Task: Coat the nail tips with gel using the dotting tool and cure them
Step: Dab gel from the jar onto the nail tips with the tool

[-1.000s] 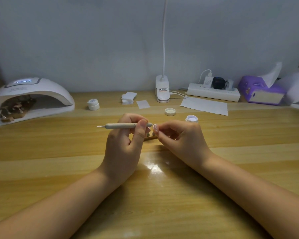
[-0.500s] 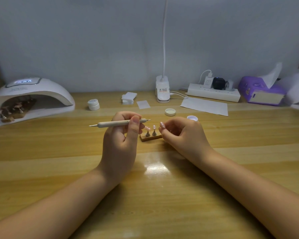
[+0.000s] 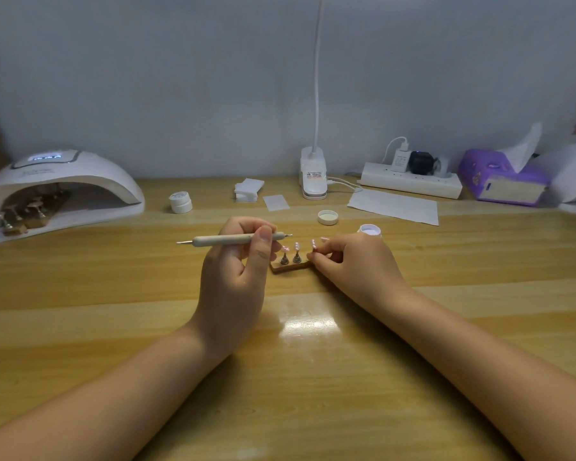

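Your hands flank the nail stand (image 3: 288,267).
Left hand (image 3: 233,274) grips the dotting tool (image 3: 233,239); right hand (image 3: 353,266) pinches a nail tip (image 3: 313,245) beside it.

Bare counter (image 3: 113,277) lies open at centre left of the frame toward the curing lamp (image 3: 60,191); upper right, lid (image 3: 327,217) and open gel jar (image 3: 369,230) crowd the way.

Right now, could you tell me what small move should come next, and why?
Probably carry the wooden dotting tool in the left hand to the open white gel jar: its tip hovers unused, while the right hand pinches a pink nail tip at the small wooden stand.
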Demonstrator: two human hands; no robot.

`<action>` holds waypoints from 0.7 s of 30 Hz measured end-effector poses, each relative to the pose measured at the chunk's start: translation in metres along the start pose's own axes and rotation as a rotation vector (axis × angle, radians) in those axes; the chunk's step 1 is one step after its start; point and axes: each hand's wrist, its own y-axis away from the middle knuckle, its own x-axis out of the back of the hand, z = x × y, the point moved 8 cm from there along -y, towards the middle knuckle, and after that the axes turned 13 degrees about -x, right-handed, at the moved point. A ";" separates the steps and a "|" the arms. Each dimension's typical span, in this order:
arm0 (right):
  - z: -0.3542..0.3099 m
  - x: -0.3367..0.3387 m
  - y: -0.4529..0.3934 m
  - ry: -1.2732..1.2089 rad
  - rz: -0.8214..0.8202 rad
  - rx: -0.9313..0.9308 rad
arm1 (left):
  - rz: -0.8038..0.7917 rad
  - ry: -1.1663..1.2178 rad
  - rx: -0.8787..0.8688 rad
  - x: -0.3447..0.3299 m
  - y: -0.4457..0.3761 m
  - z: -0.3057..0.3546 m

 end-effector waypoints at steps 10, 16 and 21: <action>-0.011 0.033 0.012 0.043 0.183 0.134 | 0.018 -0.006 0.019 0.003 0.001 -0.002; 0.031 0.064 -0.030 0.088 0.116 -0.100 | 0.014 0.009 0.031 0.003 0.001 -0.003; 0.076 0.040 -0.036 0.039 -0.069 -0.280 | 0.001 0.018 0.018 0.002 0.001 -0.002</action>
